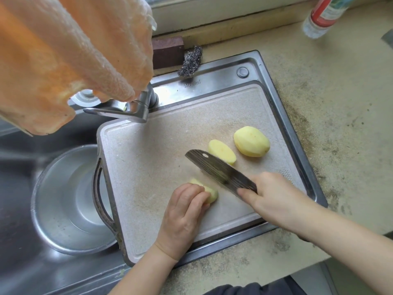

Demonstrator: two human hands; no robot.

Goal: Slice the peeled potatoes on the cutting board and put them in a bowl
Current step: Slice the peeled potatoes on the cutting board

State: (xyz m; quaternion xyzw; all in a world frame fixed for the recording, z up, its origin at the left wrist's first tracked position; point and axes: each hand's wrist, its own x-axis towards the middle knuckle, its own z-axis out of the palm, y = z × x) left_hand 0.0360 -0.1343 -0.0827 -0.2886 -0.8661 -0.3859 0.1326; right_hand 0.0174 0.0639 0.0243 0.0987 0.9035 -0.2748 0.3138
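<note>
A beige cutting board (161,150) lies over the right side of the sink. My left hand (182,216) presses a potato half (210,193) flat on the board near its front. My right hand (274,196) grips a dark cleaver (219,169), its blade tilted just right of that half and raised off the board. Another potato half (222,151) lies behind the blade, and a whole peeled potato (252,141) sits further right. A steel bowl (63,201) with a little water rests in the left basin.
An orange cloth (63,52) hangs over the faucet (131,107) at upper left. A steel scourer (190,61) and a brown block (168,51) sit behind the sink. A plastic bottle (325,15) stands on the speckled counter (340,103) at far right.
</note>
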